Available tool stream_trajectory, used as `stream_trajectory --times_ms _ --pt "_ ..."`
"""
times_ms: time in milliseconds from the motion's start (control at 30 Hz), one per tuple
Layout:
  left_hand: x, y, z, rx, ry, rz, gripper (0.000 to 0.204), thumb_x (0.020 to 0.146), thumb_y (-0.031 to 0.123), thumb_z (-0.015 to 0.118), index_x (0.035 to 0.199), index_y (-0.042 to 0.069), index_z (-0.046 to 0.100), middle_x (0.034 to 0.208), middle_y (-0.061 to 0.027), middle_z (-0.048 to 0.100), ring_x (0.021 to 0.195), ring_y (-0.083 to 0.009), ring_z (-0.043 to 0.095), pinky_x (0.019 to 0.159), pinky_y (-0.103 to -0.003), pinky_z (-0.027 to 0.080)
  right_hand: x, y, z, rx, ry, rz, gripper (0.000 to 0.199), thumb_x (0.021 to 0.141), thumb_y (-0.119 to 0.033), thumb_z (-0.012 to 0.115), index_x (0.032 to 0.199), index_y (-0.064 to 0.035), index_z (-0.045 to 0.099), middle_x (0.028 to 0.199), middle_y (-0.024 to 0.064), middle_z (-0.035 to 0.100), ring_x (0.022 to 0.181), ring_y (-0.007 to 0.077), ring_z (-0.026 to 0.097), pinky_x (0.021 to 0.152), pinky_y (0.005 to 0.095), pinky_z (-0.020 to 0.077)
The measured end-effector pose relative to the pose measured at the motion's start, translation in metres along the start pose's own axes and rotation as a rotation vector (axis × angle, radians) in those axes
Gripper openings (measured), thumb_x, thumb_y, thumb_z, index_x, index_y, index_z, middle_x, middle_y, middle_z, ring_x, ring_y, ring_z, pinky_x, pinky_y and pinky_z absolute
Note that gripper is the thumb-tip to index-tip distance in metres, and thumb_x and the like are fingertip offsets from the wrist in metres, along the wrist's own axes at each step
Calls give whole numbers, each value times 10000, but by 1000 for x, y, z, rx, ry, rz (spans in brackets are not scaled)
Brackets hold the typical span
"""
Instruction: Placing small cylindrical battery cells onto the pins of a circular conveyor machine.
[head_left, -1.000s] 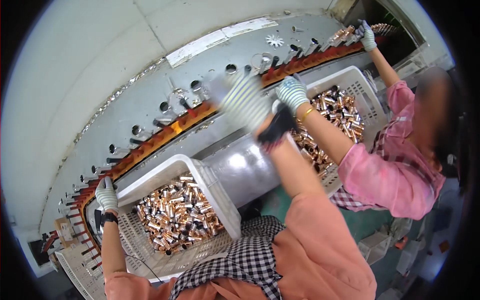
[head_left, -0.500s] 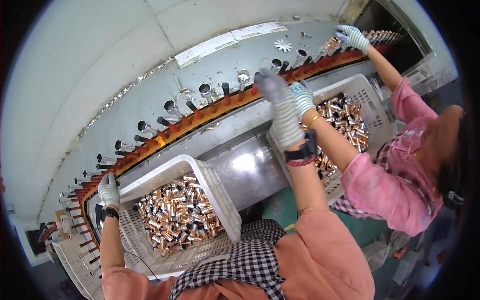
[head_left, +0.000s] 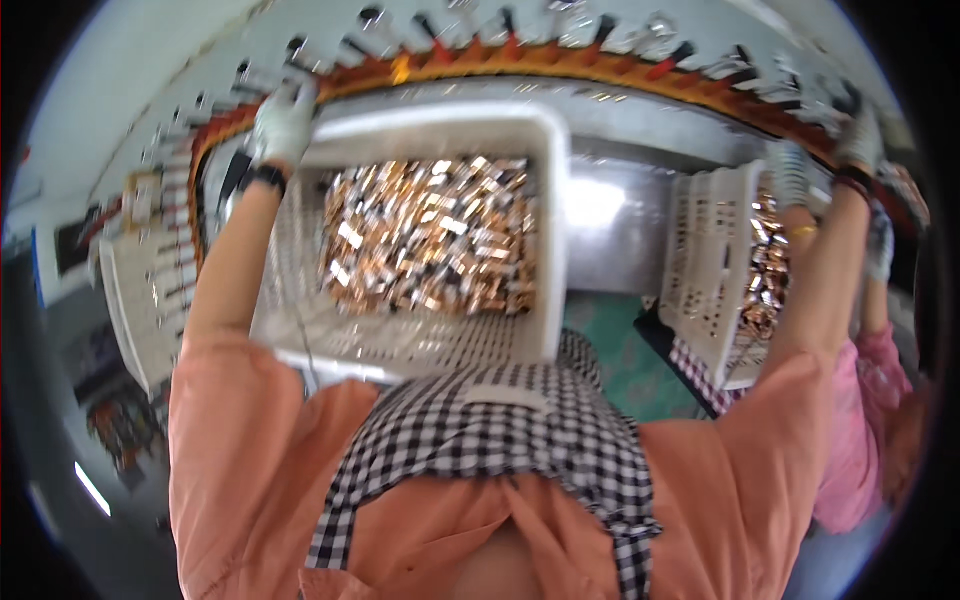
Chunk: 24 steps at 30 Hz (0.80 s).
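A curved orange rail [head_left: 560, 60] bears a row of upright spindles with dark tips, several carrying shiny silver tubes [head_left: 300, 48]. My left hand [head_left: 283, 130], in a pale glove, is at the rail's left part. Its fingers look drawn together beside a spindle; what is between them is hidden. Far to the right, my right hand [head_left: 860, 138] reaches the rail near a dark-tipped spindle [head_left: 850, 100], its fingers smeared by motion. Below the rail, a white crate [head_left: 556, 230] holds a heap of short copper-and-silver tubes [head_left: 430, 235].
A second white perforated crate [head_left: 712, 270] of similar tubes stands at right. Close by are a co-worker's striped gloved hand [head_left: 788, 175] and pink sleeve [head_left: 850, 440]. A metal surface [head_left: 615, 220] lies between the crates. Another white crate [head_left: 140, 300] stands at left.
The view has swung, so the near crate sits more central. My right hand has moved right along the rail, past the co-worker's near hand. My left hand stays by the rail's left part.
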<state>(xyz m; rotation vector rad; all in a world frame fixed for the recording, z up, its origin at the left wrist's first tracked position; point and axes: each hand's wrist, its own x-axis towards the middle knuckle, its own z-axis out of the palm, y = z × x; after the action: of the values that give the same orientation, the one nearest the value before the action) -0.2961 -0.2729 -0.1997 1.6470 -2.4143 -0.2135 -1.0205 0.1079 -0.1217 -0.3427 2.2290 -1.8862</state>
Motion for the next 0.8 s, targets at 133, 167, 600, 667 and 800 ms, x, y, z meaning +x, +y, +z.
stream_trajectory --times_ms 133,167,600,667,800 --pt "-1 2 -12 31 -56 -49 544 954 528 499 1083 64 751 1088 -263 706 1008 -458 679 876 -527 535 -108 -23 63 -660 -346 -332 416 1048 -391 551 1244 -66 722 1035 49 739 819 130 650 830 298 530" --pt "-19 36 -14 -227 83 -59 419 970 395 569 850 24 724 770 -204 704 738 -332 714 685 -439 530 -179 -33 87 -523 -466 -442 419 1082 -361 487 1281 -59 699 1071 61 728 843 135 654 850 308 537" --pt "-9 9 5 -186 279 180 395 975 399 539 917 66 743 906 -211 721 890 -406 693 796 -481 532 -474 -1 122 -255 -709 -138 359 1026 -195 599 1302 24 664 1244 138 699 1185 176 616 1085 320 426" --pt "-10 10 0 -180 150 133 392 979 389 537 907 62 740 907 -217 719 893 -407 692 796 -485 533 -503 19 99 -282 -680 -130 463 1009 -186 614 1419 23 567 1374 156 619 1258 203 569 1094 332 421" --pt "-15 6 -3 -169 208 153 373 967 381 547 887 77 747 879 -217 717 867 -401 697 787 -484 542 -577 39 81 -61 -621 245 615 983 -91 621 1543 24 396 1474 159 519 1306 236 521 1123 342 409"
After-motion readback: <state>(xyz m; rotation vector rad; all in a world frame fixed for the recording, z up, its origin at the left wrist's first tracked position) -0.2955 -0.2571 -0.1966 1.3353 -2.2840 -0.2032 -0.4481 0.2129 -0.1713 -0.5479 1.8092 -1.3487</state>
